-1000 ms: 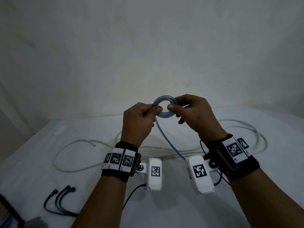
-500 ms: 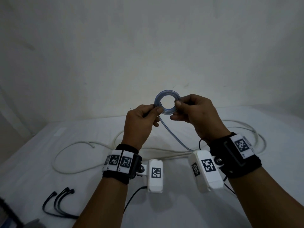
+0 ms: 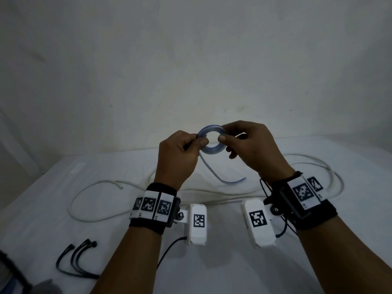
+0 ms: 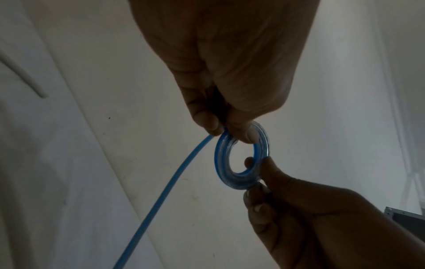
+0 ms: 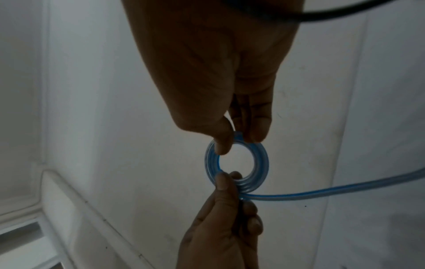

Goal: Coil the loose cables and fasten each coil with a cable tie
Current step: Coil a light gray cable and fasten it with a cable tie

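hands [image 3: 180, 153] [image 3: 250, 145] pinch blue cable coil [image 3: 211, 137] at opposite edges, midair.

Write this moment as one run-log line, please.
left hand: pinches blue cable coil | right hand: pinches coil | tail: loose | cable ties: on table

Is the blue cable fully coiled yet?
No. The blue cable is mostly coiled between both hands, but a loose tail hangs free.
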